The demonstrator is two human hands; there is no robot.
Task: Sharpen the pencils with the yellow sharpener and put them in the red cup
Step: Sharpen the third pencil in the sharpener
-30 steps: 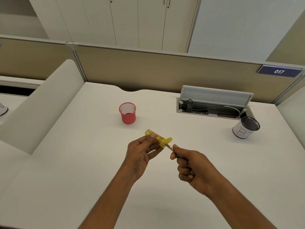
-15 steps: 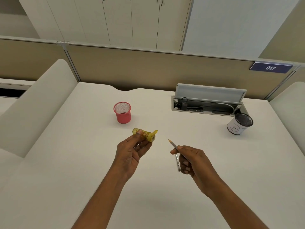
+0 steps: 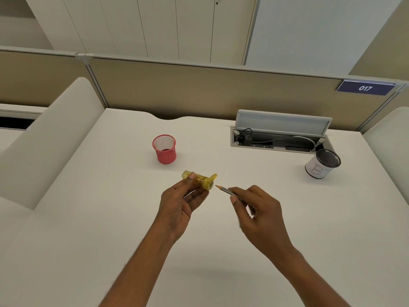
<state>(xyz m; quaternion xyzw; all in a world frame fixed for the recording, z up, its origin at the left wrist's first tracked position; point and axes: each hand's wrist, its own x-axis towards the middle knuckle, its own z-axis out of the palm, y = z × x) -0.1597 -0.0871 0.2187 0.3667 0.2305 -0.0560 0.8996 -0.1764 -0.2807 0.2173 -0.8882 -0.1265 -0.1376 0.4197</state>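
My left hand grips the yellow sharpener above the middle of the white desk, its flip lid open toward the right. My right hand pinches a grey pencil between thumb and fingers. The sharp tip points left at the sharpener's opening, a small gap away. Most of the pencil's shaft is hidden by the hand. The red mesh cup stands upright behind the sharpener, to the left, with no pencil showing above its rim.
A white cup with a black mesh rim stands at the right rear. Behind it lies an open cable tray with its lid raised. Beige partitions close the desk at the back, and white side panels flank it.
The pencil came out of the sharpener and my hands moved apart. Since then my right hand has brought the tip back close to the sharpener's opening.
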